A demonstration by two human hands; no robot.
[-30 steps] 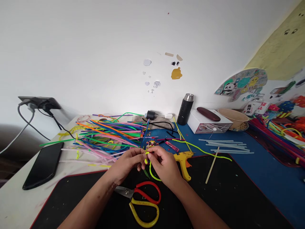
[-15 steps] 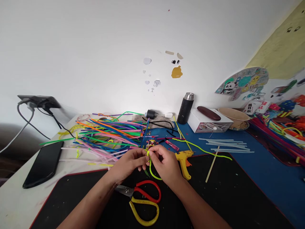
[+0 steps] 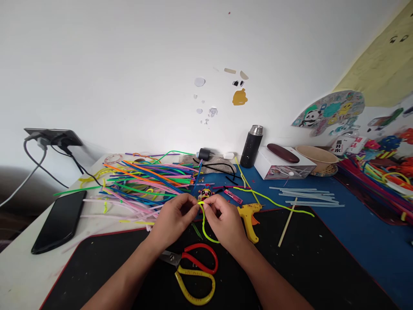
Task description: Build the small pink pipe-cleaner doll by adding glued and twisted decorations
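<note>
Between my two hands is a bright yellow-green pipe cleaner [image 3: 205, 226]. My left hand [image 3: 176, 216] pinches one end of it between thumb and forefinger. Close beside, my right hand [image 3: 226, 219] grips it too, and the longer part hangs down in a curve under the fingers. Just beyond my fingertips stands a small colourful figure [image 3: 205, 192], partly hidden. Below my hands lie scissors [image 3: 196, 272] with one red and one yellow handle, their blades partly covered by my left wrist. A yellow glue gun [image 3: 249, 220] lies right of my right hand.
Many coloured pipe cleaners [image 3: 151, 178] are heaped at the left, near a black phone [image 3: 59, 221]. Clear glue sticks [image 3: 309, 197] and a wooden stick [image 3: 287, 224] lie at the right. A black flask [image 3: 251, 147] and white box [image 3: 284, 165] stand by the wall.
My left hand has risen slightly and turned, its fingers curling in. The short stretch of pipe cleaner between my fingertips now runs sideways instead of upright. My right hand has barely moved.
</note>
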